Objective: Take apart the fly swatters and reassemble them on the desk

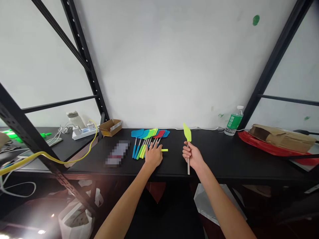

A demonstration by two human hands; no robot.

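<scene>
My right hand point(193, 155) grips a yellow-green silicone spatula point(187, 132) upright by its shaft, head up. A bare metal rod point(188, 168) shows below my fingers. Over the black table my left hand point(154, 156) is closed around a short yellow-green handle point(164, 150), whose end sticks out to the right. Its fingers rest against a row of spatulas and hide parts of their handles. In that row lie blue spatulas point(137, 133), green and yellow-green spatulas point(150, 133) and a red spatula point(159, 134), heads toward the wall.
An open cardboard box point(110, 127) and a blurred flat item point(118, 153) are on the left. A water bottle point(234, 121) stands at the back right, near brown packaging point(281, 137) on red material. A yellow cable point(50, 156) crosses the left rack post.
</scene>
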